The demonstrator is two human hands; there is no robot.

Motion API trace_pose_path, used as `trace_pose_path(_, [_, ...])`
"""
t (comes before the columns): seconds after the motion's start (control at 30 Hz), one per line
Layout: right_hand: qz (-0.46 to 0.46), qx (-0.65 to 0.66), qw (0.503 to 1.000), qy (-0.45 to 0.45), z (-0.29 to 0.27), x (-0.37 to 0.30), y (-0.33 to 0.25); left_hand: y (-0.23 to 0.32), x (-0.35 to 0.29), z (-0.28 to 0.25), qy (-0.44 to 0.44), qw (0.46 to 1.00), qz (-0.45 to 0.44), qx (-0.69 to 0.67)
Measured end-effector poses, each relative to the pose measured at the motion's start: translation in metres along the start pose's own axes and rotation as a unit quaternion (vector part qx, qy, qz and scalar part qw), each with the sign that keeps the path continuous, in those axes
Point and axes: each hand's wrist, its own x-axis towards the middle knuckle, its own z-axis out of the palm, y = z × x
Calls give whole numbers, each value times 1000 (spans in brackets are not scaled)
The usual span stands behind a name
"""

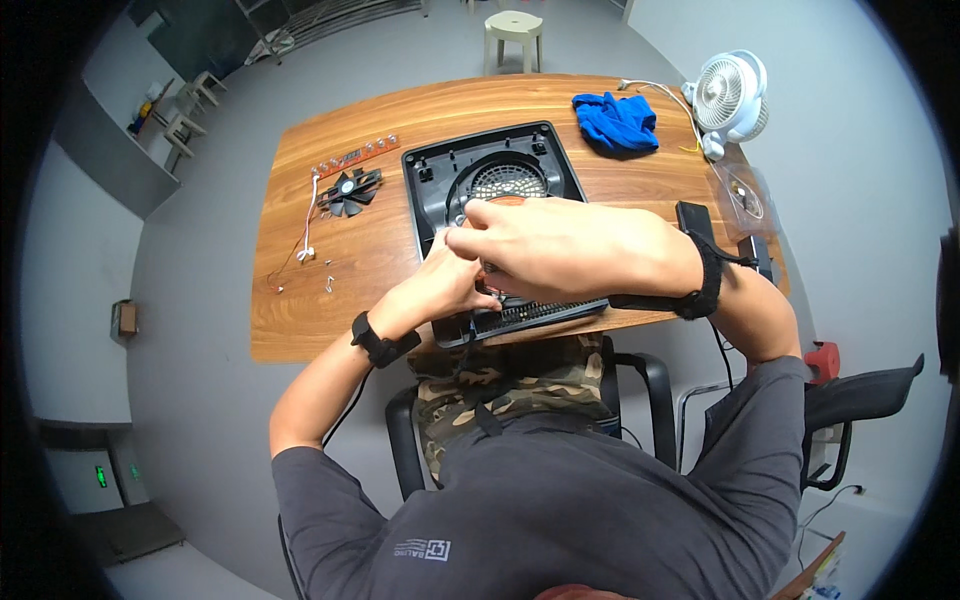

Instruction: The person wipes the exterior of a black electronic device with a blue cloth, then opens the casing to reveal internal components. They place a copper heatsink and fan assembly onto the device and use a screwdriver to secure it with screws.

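Note:
A black plastic appliance housing (428, 190), open side up, lies on the table in front of me, with a round vent grille (508, 180) at its far part. My right hand (505, 245) is curled closed over the middle of the housing, and whatever its fingers hold is hidden. Beside and partly beneath it, my left hand (445, 285) reaches into the near left part, thumb bent inward around something I cannot make out. A bit of an orange-brown part (508, 201) shows just beyond my right hand.
Left of the housing lie a black fan (349, 192), a narrow circuit board (357, 155) with white wires, and small loose pieces (329, 283). A blue cloth (616, 122) and a white desk fan (728, 95) are at the far right. A clear plastic tray (745, 205) sits by the right edge.

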Motion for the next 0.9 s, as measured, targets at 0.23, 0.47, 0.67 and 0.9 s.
trace_pose_path(0.23, [27, -48, 998, 2, 12, 3, 6, 4, -8, -6, -37, 998, -9, 42])
trace_pose_path(0.47, [61, 20, 997, 40, 7, -4, 0, 2, -1, -1, 14, 998, -22, -52])
trace_pose_path(0.67, [52, -32, 998, -10, -5, 4, 1, 0, -9, -4, -22, 1000, -4, -21])
trace_pose_path(0.9, [-35, -46, 995, 82, 9, 13, 14, 33, -6, -51, -23, 974, -91, -205])
